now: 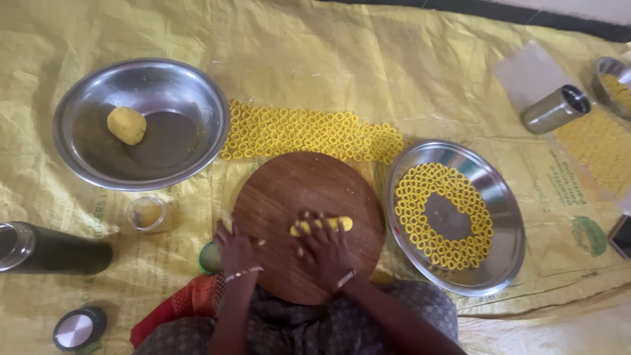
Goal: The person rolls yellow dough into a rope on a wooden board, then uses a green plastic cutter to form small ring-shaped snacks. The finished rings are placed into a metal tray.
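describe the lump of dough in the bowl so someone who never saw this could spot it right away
Start at the round wooden board in the middle of the yellow sheet, then look up and to the left to the large steel bowl. Inside it sits the dough lump, alone and left of centre. Unlike the small yellow rings laid out nearby, it is one solid, rounded yellow chunk.

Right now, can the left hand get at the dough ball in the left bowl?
Probably yes. The left hand rests flat on the board's left edge, and the bowl sits up and to its left with an open top. Nothing stands between them; the small glass lies off to the side. The dough ball sits uncovered.
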